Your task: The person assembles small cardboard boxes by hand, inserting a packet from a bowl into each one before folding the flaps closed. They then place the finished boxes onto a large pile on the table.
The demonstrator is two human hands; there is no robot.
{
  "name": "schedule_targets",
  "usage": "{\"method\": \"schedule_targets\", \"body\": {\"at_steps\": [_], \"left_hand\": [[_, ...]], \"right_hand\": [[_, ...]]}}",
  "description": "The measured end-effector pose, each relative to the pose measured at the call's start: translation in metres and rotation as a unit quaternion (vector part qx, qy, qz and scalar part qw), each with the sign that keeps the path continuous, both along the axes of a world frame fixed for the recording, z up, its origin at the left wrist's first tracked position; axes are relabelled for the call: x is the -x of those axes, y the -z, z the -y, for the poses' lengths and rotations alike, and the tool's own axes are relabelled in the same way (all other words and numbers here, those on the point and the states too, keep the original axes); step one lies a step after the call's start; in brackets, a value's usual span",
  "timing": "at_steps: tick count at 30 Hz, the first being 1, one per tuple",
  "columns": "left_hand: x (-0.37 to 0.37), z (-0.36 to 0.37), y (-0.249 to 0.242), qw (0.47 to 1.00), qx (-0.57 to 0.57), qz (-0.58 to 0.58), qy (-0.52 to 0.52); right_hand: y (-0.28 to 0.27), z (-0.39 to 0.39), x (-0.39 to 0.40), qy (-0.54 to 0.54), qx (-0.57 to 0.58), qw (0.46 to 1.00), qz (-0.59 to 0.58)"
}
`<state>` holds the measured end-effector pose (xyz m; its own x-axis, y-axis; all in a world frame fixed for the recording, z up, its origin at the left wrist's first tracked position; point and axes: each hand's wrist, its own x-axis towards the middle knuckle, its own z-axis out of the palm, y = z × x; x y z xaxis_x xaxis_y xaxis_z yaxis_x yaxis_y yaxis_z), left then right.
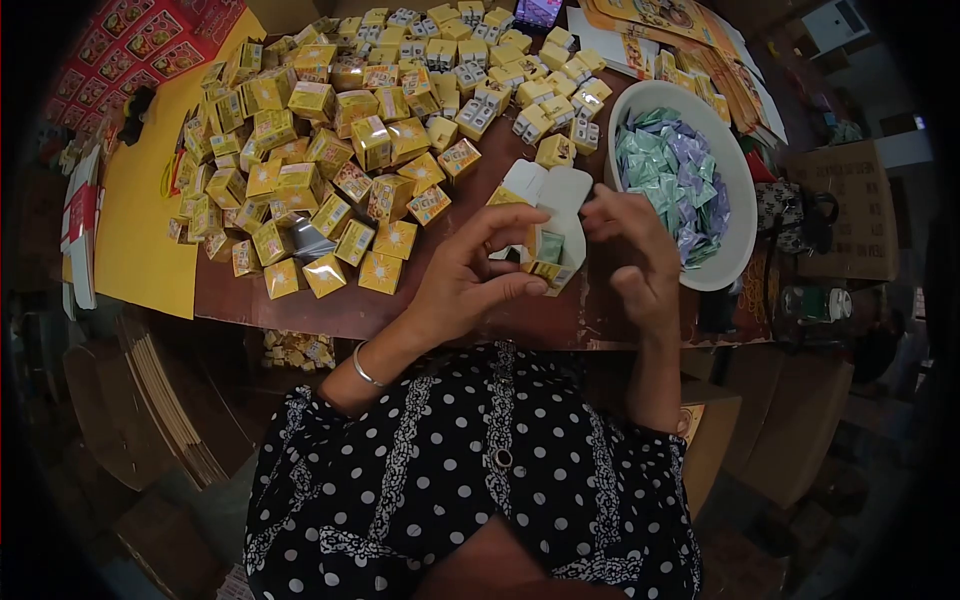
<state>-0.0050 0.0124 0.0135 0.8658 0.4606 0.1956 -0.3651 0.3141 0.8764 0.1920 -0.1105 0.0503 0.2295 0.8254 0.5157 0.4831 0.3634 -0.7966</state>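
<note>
Small yellow-and-white cardboard box (547, 273), open, above the brown table (330, 311), long axis slanting away from the body. Left hand (452, 285): grip closed around its left side. Right hand (648, 262): grip loosely parted, seemingly empty, beside the raised white flap (571, 190).

No word, brand, number or sign legible with certainty. Small yellow boxes (430, 203) on table (480, 315): red lettering on pale side panels, too small to read. Red sheets (150, 50), upper left: rows of repeated printed labels, wording illegible. Cardboard box (848, 205), far right: dark print, blurred. Orange printed packaging (665, 18), upper right: lettering unreadable. Lit screen (538, 12), top edge: contents unreadable.
</note>
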Motion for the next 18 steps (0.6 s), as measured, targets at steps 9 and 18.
{"method": "schedule_targets", "body": {"at_steps": [9, 18], "left_hand": [[0.0, 0.0, 0.002, 0.998, -0.044, -0.016, 0.047], [-0.003, 0.006, 0.01, 1.0, -0.009, 0.014, -0.017]], "right_hand": [[0.027, -0.001, 0.028, 0.007, 0.04, 0.997, 0.063], [0.027, -0.01, 0.032, 0.054, -0.038, 0.983, 0.173]]}}
